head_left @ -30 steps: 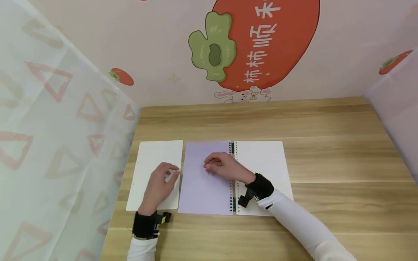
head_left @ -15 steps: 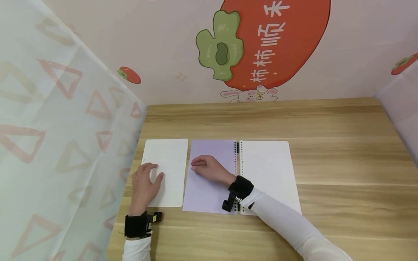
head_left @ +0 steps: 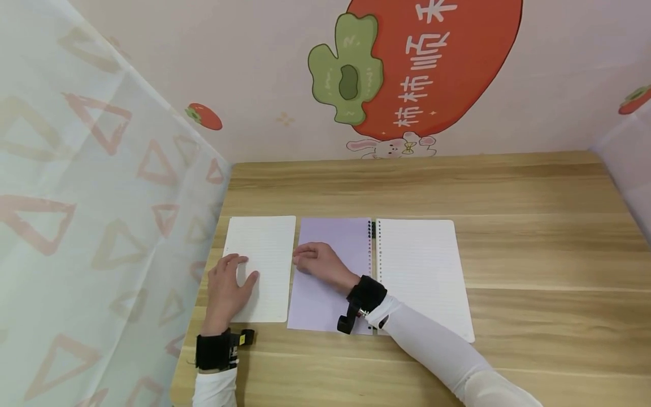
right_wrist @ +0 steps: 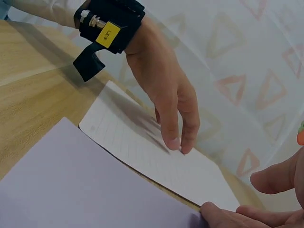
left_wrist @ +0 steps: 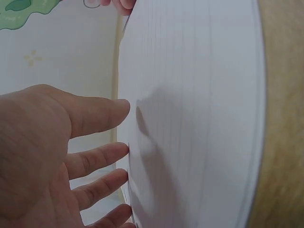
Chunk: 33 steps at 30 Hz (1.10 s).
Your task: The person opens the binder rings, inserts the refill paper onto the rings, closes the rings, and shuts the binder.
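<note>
A white lined sheet or pad (head_left: 267, 243) lies at the left of the table. My left hand (head_left: 226, 291) rests on its left side; in the left wrist view the fingers (left_wrist: 97, 159) are spread, fingertips at the paper and thumb held apart. To its right lies a purple notebook cover or sheet (head_left: 325, 308). My right hand (head_left: 325, 263) reaches across it, fingertips at its left edge. In the right wrist view one fingertip (right_wrist: 209, 211) touches the purple edge while another digit (right_wrist: 273, 178) stands apart. No grip on the purple sheet shows.
A white lined page (head_left: 419, 265) with punched holes lies right of the purple one, dark binder rings (head_left: 373, 229) between them. Wood tabletop (head_left: 549, 254) extends to the right. Printed cloth walls (head_left: 117, 186) stand at the left, back and right.
My left hand has moved left from the pad's inner side to its left side. My right hand has slid left across the purple sheet to its left edge. The head view has shifted slightly.
</note>
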Tool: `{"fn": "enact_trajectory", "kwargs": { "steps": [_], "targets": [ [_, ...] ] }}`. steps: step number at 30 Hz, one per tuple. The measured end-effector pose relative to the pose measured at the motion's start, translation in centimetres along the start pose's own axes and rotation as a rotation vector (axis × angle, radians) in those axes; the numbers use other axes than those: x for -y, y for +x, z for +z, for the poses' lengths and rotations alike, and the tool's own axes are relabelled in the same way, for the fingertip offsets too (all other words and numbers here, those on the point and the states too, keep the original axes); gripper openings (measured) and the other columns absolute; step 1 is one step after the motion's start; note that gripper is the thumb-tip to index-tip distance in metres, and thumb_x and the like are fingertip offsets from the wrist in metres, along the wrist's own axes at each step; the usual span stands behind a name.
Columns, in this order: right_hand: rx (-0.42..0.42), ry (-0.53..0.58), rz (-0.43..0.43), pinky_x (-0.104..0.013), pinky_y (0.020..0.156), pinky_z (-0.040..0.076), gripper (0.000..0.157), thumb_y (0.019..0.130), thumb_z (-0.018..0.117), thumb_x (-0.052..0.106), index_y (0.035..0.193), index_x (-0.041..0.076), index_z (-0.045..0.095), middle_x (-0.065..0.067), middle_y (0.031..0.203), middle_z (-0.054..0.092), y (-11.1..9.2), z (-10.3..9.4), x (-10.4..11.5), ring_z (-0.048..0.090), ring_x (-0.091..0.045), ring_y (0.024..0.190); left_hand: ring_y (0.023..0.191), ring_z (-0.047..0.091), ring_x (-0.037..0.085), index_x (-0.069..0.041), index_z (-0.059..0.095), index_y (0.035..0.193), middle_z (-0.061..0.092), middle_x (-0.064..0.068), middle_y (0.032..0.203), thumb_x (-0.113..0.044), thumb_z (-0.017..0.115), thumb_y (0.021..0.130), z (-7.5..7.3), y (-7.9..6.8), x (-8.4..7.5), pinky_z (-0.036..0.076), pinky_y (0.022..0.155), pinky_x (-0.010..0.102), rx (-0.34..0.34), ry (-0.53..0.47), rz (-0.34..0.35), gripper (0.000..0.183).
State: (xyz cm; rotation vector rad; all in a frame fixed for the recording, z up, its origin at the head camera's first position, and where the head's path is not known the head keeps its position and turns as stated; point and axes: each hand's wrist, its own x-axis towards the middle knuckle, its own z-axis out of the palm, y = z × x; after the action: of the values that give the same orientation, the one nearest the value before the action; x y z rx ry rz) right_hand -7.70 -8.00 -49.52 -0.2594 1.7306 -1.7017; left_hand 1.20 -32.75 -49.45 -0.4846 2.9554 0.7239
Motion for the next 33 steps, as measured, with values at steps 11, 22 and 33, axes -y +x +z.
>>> {"fn": "enact_trajectory", "kwargs": {
  "steps": [11,22,33],
  "targets": [
    [0.002,0.211,0.029,-0.03,0.095,0.057,0.043,0.1,0.063,0.005,0.138,-0.012,0.054,-0.027,0.135,0.062,0.5,0.4,0.3,0.067,-0.032,0.12,0.142,0.029,0.049,0.003,0.058,0.136,0.04,0.027,0.151,-0.027,0.066,0.098,-0.2,0.1,-0.3,0.018,0.117,0.063,0.023,0.007,0.02,0.049],
    [-0.057,0.044,-0.028,-0.035,0.087,0.058,0.046,0.097,0.066,0.01,0.138,-0.008,0.053,-0.017,0.113,0.071,1.6,1.8,-0.4,0.073,-0.028,0.096,0.141,0.028,0.052,0.002,0.059,0.135,0.04,0.026,0.151,-0.027,0.064,0.099,-0.6,0.1,0.0,0.018,0.117,0.063,0.039,-0.019,0.013,0.047],
    [0.018,-0.015,0.019,-0.034,0.066,0.062,0.016,0.097,0.065,0.01,0.104,-0.002,0.059,-0.019,0.089,0.078,2.3,3.1,-0.4,0.077,-0.031,0.069,0.141,0.027,0.053,0.003,0.058,0.137,0.04,0.027,0.153,-0.03,0.062,0.102,-0.8,0.1,0.1,0.019,0.115,0.066,0.053,-0.054,0.016,0.048]
  ]
}}
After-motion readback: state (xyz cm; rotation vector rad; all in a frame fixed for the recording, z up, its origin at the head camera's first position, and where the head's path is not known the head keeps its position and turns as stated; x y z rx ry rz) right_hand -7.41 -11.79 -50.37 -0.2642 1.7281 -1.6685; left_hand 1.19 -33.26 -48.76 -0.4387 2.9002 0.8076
